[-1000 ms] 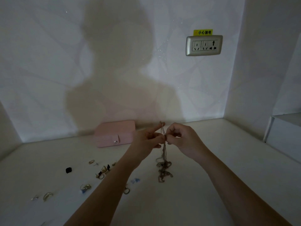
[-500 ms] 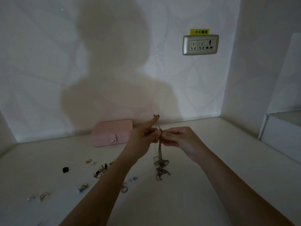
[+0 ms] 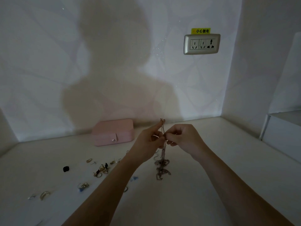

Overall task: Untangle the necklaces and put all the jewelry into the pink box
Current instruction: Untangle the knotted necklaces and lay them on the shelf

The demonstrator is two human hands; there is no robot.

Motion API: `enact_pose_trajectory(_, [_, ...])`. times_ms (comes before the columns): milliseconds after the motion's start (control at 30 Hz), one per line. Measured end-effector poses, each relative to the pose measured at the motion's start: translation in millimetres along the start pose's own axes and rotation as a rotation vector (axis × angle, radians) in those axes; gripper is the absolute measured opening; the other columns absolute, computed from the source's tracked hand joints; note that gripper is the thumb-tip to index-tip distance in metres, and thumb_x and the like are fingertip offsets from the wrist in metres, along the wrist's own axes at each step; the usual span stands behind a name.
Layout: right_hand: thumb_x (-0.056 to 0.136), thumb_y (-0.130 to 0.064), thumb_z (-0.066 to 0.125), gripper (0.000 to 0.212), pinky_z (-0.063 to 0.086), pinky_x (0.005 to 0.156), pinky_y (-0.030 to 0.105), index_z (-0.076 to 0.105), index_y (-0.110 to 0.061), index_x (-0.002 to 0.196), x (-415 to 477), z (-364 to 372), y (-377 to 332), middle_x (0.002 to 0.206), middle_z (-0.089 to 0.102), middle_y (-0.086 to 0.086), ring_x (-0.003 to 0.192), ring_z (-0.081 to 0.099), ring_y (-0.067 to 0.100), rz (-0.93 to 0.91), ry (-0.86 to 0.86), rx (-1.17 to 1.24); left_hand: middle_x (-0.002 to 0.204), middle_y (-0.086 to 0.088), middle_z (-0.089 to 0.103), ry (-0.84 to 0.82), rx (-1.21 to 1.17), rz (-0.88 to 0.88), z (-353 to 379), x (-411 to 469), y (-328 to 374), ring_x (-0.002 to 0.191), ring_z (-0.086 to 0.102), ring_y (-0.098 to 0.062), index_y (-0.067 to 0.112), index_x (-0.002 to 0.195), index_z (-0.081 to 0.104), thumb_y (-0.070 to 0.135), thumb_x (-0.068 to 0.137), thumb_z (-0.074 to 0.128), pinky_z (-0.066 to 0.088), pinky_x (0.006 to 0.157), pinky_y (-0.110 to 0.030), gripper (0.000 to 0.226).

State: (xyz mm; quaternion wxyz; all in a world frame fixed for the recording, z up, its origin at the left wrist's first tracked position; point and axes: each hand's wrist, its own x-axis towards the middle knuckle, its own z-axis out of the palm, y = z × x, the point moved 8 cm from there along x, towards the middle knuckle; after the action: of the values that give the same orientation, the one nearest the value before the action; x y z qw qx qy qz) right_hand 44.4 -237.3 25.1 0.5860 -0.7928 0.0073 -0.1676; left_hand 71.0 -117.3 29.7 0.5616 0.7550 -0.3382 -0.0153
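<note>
A tangle of thin necklaces hangs from my two hands, its lower end heaped on the white tabletop. My left hand pinches the chains, with the index finger pointing up and a chain looped over its tip. My right hand pinches the same strands just to the right, fingers curled. The pink box lies closed with its snap tab at the front, against the back wall, left of my hands. Rings and earrings lie scattered on the table to the left.
A black bead-like piece, a gold ring and a blue-stoned ring lie at the left. A wall socket with a yellow label is mounted above. A white ledge stands at the right. The table is white.
My hands stay together at the same spot on the chains. The fingers shift slightly while working the strands; the heap on the table barely moves.
</note>
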Motion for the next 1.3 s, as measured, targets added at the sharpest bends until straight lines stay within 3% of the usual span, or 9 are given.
enact_pose_trajectory(100, [0.084, -0.005, 0.058, 0.013, 0.049, 0.062, 0.022, 0.063, -0.006, 0.072, 2.7, 1.9, 6.4, 0.069, 0.064, 0.004, 0.067, 0.062, 0.013, 0.076, -0.051, 0.147, 0.076, 0.004, 0.06, 0.018, -0.06, -0.018, -0.6, -0.2, 2.5, 0.063, 0.057, 0.002, 0.021, 0.141, 0.041, -0.002, 0.091, 0.054, 0.052, 0.069, -0.016, 0.056])
enact_pose_trajectory(233, [0.071, -0.014, 0.053, 0.006, 0.04, 0.069, 0.028, 0.056, -0.011, 0.067, 2.4, 19.2, 13.8, 0.071, 0.054, 0.004, 0.07, 0.052, 0.016, 0.186, -0.26, 0.42, 0.066, 0.013, 0.062, 0.032, -0.202, -0.075, 1.4, -0.9, -3.0, 0.067, 0.058, -0.001, 0.016, 0.135, 0.05, -0.005, 0.089, 0.054, 0.051, 0.073, -0.02, 0.051])
enact_pose_trajectory(400, [0.072, -0.012, 0.049, 0.011, 0.04, 0.076, 0.033, 0.058, -0.016, 0.066, 0.5, 28.8, 20.1, 0.075, 0.057, 0.001, 0.075, 0.05, 0.018, 0.271, -0.363, 0.634, 0.081, -0.004, 0.062, 0.034, -0.275, -0.109, 0.7, -2.4, -3.4, 0.078, 0.058, -0.01, 0.015, 0.132, 0.054, -0.003, 0.089, 0.055, 0.051, 0.074, -0.017, 0.047])
enact_pose_trajectory(567, [0.073, -0.019, 0.061, 0.006, 0.041, 0.074, 0.031, 0.065, -0.016, 0.073, 0.6, 31.8, 20.8, 0.08, 0.06, 0.003, 0.078, 0.056, 0.018, 0.261, -0.389, 0.61, 0.082, -0.007, 0.064, 0.036, -0.236, -0.114, -1.0, -1.4, -4.0, 0.08, 0.059, -0.015, 0.017, 0.131, 0.055, -0.004, 0.088, 0.054, 0.051, 0.076, -0.021, 0.047])
enact_pose_trajectory(700, [0.075, -0.014, 0.07, 0.008, 0.045, 0.086, 0.033, 0.065, -0.009, 0.079, 0.4, 28.0, 16.6, 0.083, 0.065, 0.007, 0.08, 0.063, 0.018, 0.215, -0.387, 0.562, 0.085, -0.014, 0.062, 0.042, -0.156, -0.084, -1.6, -0.6, -3.0, 0.082, 0.059, -0.017, 0.022, 0.133, 0.054, 0.002, 0.088, 0.056, 0.052, 0.089, -0.033, 0.049])
enact_pose_trajectory(800, [0.073, -0.012, 0.069, 0.012, 0.05, 0.087, 0.033, 0.063, -0.005, 0.081, 4.9, 16.4, 12.7, 0.08, 0.066, 0.008, 0.081, 0.064, 0.02, 0.169, -0.307, 0.586, 0.08, -0.011, 0.052, 0.071, -0.173, -0.073, -3.5, 2.1, -2.9, 0.08, 0.051, -0.021, 0.024, 0.132, 0.056, 0.004, 0.088, 0.057, 0.048, 0.093, -0.044, 0.048])
enact_pose_trajectory(900, [0.081, -0.003, 0.067, 0.007, 0.055, 0.077, 0.03, 0.06, -0.004, 0.08, 6.8, 8.4, 6.9, 0.073, 0.066, 0.007, 0.074, 0.066, 0.018, 0.063, -0.189, 0.482, 0.08, -0.012, 0.054, 0.069, -0.175, -0.062, -3.9, 2.2, -3.8, 0.081, 0.052, -0.021, 0.027, 0.128, 0.058, 0.005, 0.088, 0.058, 0.045, 0.098, -0.049, 0.046])
enact_pose_trajectory(1100, [0.081, 0.004, 0.066, 0.014, 0.057, 0.073, 0.031, 0.057, -0.007, 0.079, 5.1, 7.9, 6.2, 0.075, 0.066, 0.012, 0.072, 0.066, 0.023, 0.082, -0.153, 0.554, 0.08, -0.013, 0.05, 0.065, -0.197, -0.072, -8.8, 2.0, -8.8, 0.08, 0.053, -0.018, 0.015, 0.133, 0.054, -0.001, 0.089, 0.054, 0.054, 0.089, -0.028, 0.047])
enact_pose_trajectory(1300, [0.072, -0.004, 0.066, 0.011, 0.056, 0.073, 0.027, 0.064, -0.014, 0.074, -0.7, 27.8, 14.0, 0.075, 0.066, 0.003, 0.072, 0.065, 0.014, 0.285, -0.281, 0.911, 0.085, -0.018, 0.058, 0.014, -0.205, -0.082, -3.1, 0.4, -7.1, 0.083, 0.058, -0.018, 0.025, 0.127, 0.057, -0.001, 0.09, 0.053, 0.054, 0.088, -0.027, 0.046])
